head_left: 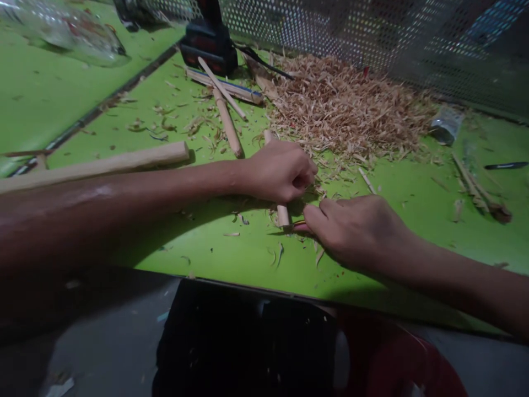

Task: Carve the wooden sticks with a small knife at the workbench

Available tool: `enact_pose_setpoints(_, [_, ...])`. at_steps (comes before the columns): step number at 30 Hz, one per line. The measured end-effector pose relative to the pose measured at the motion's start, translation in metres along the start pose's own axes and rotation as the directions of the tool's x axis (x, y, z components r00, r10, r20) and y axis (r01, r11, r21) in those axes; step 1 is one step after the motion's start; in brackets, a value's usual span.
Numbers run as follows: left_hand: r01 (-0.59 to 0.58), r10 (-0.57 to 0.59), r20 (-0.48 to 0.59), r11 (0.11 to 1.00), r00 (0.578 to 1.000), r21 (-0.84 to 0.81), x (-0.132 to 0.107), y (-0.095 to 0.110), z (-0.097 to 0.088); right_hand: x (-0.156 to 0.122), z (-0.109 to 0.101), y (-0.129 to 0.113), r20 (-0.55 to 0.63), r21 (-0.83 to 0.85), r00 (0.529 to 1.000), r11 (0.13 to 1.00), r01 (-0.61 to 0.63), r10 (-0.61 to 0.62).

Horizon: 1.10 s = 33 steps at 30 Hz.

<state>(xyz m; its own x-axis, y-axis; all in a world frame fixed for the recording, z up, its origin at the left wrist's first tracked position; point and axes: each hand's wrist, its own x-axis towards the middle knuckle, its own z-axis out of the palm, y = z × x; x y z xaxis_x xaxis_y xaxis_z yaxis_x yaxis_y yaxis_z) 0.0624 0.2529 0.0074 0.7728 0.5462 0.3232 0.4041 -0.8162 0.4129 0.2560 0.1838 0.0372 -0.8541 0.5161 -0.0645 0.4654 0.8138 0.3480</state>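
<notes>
My left hand is closed around a short wooden stick that lies on the green table top; one end of the stick pokes out behind the hand, the other below it. My right hand is closed on a small tool with a reddish handle, its tip touching the stick's near end. Most of the tool is hidden under my fingers. Loose wood shavings lie around both hands.
A big heap of wood shavings lies at the back by a perforated metal screen. Several sticks and a thick dowel lie to the left. A black power tool, a plastic bottle, a small bag and a pen are nearby.
</notes>
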Motion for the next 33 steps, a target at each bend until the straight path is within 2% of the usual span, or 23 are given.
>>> enact_pose_setpoints(4, [-0.008,0.008,0.002,1.0,1.0,-0.015,0.0,0.0,0.0,-0.002,-0.002,0.002,0.052,0.022,0.999,1.0,-0.016,0.015])
enact_pose_setpoints(10, [-0.008,0.009,0.017,0.999,1.0,-0.032,-0.001,0.001,-0.001,-0.006,0.002,0.007,-0.014,0.048,1.0,0.999,0.007,-0.007])
enact_pose_setpoints(16, [0.024,-0.024,-0.014,1.0,1.0,0.008,-0.001,0.001,0.002,-0.004,0.0,0.005,0.027,0.074,1.0,0.997,-0.009,0.007])
enact_pose_setpoints(21, [0.041,-0.04,-0.026,0.999,0.999,0.034,-0.001,0.002,0.003,-0.001,0.002,0.001,-0.004,0.139,0.999,0.989,-0.041,0.042])
enact_pose_setpoints(29, [0.069,-0.068,-0.033,0.997,0.997,0.043,0.0,0.004,0.004,-0.002,0.008,-0.001,-0.02,0.13,1.0,0.991,0.015,-0.012])
enact_pose_setpoints(33, [0.045,-0.044,-0.048,0.999,0.998,0.029,0.0,0.003,0.005,0.0,0.012,-0.004,-0.101,0.033,0.991,0.996,0.088,-0.084])
